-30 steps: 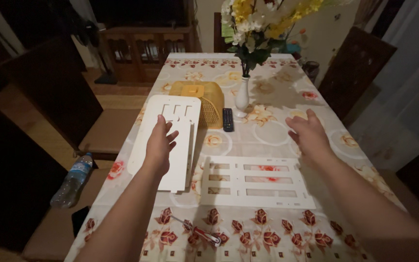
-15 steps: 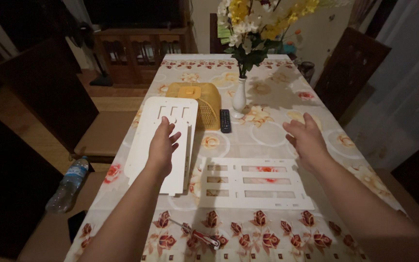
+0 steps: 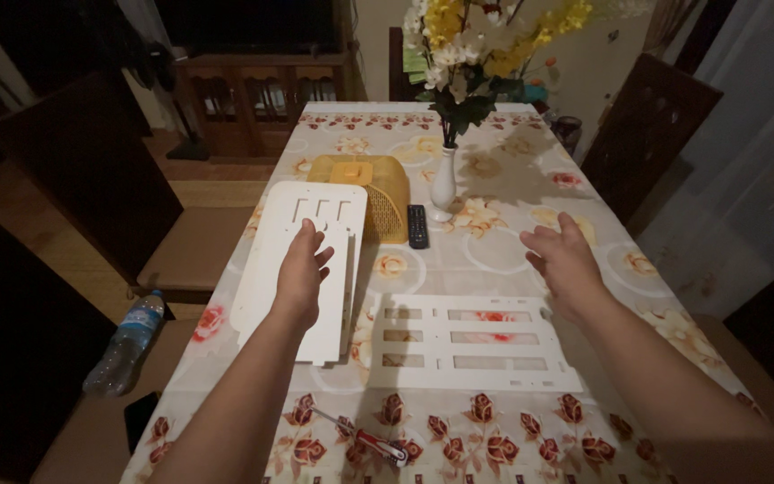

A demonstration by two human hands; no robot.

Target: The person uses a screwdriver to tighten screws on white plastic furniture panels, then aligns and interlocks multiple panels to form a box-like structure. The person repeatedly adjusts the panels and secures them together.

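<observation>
- White slotted panel (image 3: 302, 269), flat at the counter's (image 3: 494, 260) left edge: left hand (image 3: 302, 273) rests on it, fingers spread, gripping nothing.
- Right hand (image 3: 566, 264): open, empty, hovering beyond the second white panel (image 3: 472, 345).
- Risk: a push could slide the edge panel off toward the chair (image 3: 199, 251).
- Risk: a wide sweep could tip the vase (image 3: 443, 184).
- Screwdriver (image 3: 360, 437): near front edge, liable to roll.
</observation>
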